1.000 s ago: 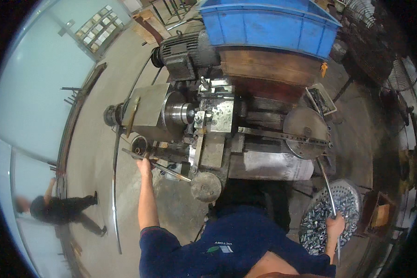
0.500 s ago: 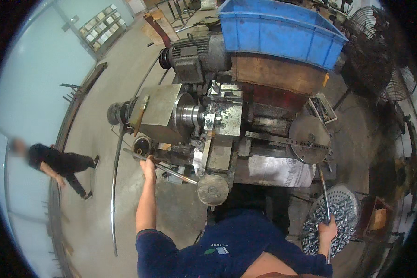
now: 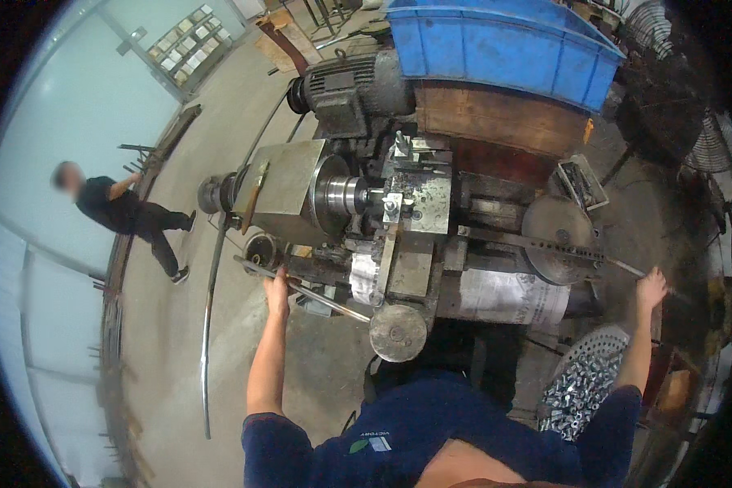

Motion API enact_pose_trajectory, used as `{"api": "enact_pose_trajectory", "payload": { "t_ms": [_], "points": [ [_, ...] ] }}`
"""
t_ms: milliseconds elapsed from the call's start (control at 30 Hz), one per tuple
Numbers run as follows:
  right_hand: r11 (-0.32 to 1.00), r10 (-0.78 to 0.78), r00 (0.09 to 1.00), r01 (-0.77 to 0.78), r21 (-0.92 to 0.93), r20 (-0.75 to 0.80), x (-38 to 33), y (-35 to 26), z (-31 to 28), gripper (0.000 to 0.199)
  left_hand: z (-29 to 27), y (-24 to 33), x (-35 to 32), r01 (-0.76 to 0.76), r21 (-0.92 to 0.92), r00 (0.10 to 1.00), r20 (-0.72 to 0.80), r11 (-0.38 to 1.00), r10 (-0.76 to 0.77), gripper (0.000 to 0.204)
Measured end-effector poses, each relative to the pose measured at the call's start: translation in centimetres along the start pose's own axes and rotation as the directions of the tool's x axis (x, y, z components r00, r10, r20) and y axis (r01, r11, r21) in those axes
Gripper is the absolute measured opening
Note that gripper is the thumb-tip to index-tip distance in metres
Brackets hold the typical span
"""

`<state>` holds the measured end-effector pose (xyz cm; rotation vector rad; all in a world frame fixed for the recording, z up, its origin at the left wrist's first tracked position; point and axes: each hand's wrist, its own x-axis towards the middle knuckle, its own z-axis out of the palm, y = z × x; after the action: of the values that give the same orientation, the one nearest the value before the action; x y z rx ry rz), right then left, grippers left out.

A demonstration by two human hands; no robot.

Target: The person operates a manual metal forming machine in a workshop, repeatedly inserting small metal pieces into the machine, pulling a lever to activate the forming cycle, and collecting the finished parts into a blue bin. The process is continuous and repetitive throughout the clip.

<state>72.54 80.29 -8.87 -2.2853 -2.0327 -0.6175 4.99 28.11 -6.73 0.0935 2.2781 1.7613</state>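
My left hand (image 3: pixel 276 291) is wrapped round a steel lever (image 3: pixel 317 297) that runs to a round metal hub (image 3: pixel 398 333) at the front of a lathe-like machine. Out to the right, my right hand (image 3: pixel 651 287) grips the end of another lever (image 3: pixel 624 267). That lever extends from a large metal disc (image 3: pixel 555 236) with a perforated flat bar across it. Between the levers, the machine's shiny spindle (image 3: pixel 343 196) faces a tool block (image 3: pixel 419 199) with clamping bolts. Under my right forearm, a perforated round pan (image 3: pixel 598 342) holds many small metal parts (image 3: pixel 577 394).
A blue crate (image 3: pixel 504 53) sits on a wooden box (image 3: pixel 496 118) behind the machine, near an electric motor (image 3: pixel 358 91). A brush (image 3: pixel 256 195) lies on the spindle housing. A long bar (image 3: pixel 210 325) slopes along the left. Farther left, a person (image 3: pixel 130 207) walks. Fans (image 3: pixel 712 146) stand at right.
My right hand has swung its lever up and outward, away from the pan. My left hand keeps its hold on the left lever. The person at left has moved farther along.
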Motion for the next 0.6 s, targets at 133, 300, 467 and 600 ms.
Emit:
{"api": "enact_pose_trajectory", "payload": {
  "t_ms": [133, 300, 467, 600],
  "points": [
    [0.964, -0.195, 0.965, 0.221, 0.146, -0.174, -3.0, -4.3, -1.7, 0.071, -4.1, -3.4, 0.7, 0.002, -0.244, 1.0, -0.004, 0.97, -0.004, 0.045],
    [0.791, -0.247, 0.946, 0.323, 0.52, -0.212, -10.5, -5.2, -6.8, 0.073, -4.9, -9.4, 0.1, -0.31, 0.893, 0.95, 0.305, 0.328, 0.067, 0.047],
    [0.755, -0.257, 0.966, 0.208, 0.622, -0.01, -16.1, -4.7, -4.6, 0.056, -3.6, -12.0, 1.4, -0.45, 0.892, 0.892, 0.447, 0.05, 0.063, 0.042],
    [0.613, -0.285, 0.958, 0.185, 0.768, -0.004, -18.2, -3.8, -4.8, 0.043, 1.6, -17.1, -1.1, -0.03, 0.903, 0.988, -0.038, 0.428, 0.15, 0.046]
  ]
}}
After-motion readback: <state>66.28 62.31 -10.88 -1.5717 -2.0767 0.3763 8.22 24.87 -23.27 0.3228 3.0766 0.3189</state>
